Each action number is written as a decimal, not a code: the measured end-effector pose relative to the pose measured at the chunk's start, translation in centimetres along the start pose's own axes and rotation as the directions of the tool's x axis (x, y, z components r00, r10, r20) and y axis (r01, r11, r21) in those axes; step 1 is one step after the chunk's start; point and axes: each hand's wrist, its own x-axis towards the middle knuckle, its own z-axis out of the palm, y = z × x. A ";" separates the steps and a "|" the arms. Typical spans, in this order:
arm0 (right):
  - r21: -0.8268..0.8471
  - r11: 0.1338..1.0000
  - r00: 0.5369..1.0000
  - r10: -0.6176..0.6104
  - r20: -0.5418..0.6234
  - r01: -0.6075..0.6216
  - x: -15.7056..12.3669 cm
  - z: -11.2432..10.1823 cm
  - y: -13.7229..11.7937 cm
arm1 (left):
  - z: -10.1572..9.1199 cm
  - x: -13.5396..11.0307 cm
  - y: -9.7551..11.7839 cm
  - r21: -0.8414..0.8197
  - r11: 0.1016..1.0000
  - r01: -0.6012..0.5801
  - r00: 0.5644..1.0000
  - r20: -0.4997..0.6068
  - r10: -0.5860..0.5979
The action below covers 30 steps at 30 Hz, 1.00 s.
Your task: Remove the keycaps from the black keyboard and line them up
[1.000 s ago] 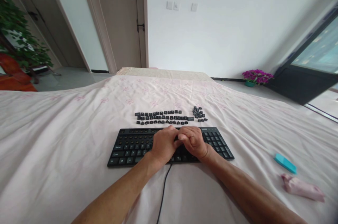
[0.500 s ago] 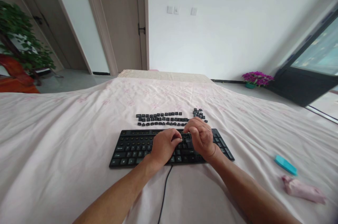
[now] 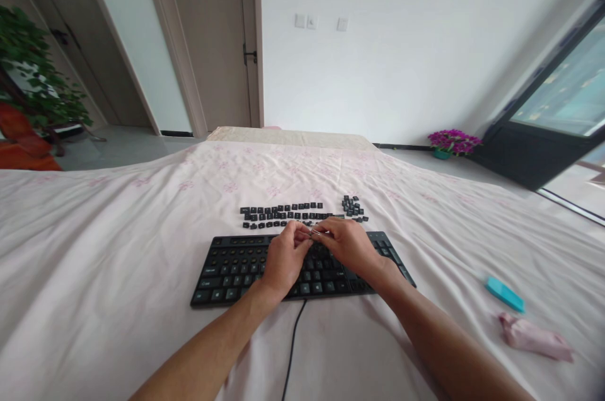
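A black keyboard (image 3: 222,281) lies across the bed, with several of its upper keys bare of caps. Over its upper middle, my left hand (image 3: 286,259) is closed in a pinch; what is between its fingertips is too small and covered to make out. My right hand (image 3: 352,243) meets it there, its fingers closed on a thin wire keycap puller (image 3: 316,232), of which only the pale loops show. Beyond the keyboard lie rows of loose black keycaps (image 3: 267,217), partly covered by my hands, and a small cluster of keycaps (image 3: 350,204) to the right.
The keyboard's cable (image 3: 293,341) runs toward me over the pale bedsheet (image 3: 118,275). At the right lie a turquoise flat object (image 3: 505,294) and a pink cloth bundle (image 3: 536,338). Purple flowers (image 3: 454,141) stand on the floor beyond the bed.
Both hands have come together at the keyboard's upper edge. My right hand has turned and lowered, so the wire loops now show at its fingertips. The view has shifted slightly.
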 end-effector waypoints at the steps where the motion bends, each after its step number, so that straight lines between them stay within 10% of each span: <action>1: -0.014 1.000 1.000 0.008 0.019 -0.007 0.0 -0.1 -0.2 | 0.0 0.0 -0.1 -0.002 1.000 0.009 1.000 -0.012 -0.010; 9: -0.170 0.984 0.994 0.065 0.083 -0.050 -0.1 -0.5 -0.6 | 0.0 0.1 -0.1 -0.012 0.999 0.040 0.999 -0.021 -0.040; 18: -0.344 0.852 0.906 0.423 0.004 -0.395 6.3 -2.2 6.9 | 0.0 0.2 0.1 0.036 0.999 0.010 0.999 0.041 -0.011; 30: -0.393 0.845 0.901 0.425 0.083 -0.363 8.5 0.2 10.5 | 0.1 0.1 0.0 0.118 0.992 -0.042 0.998 0.060 0.035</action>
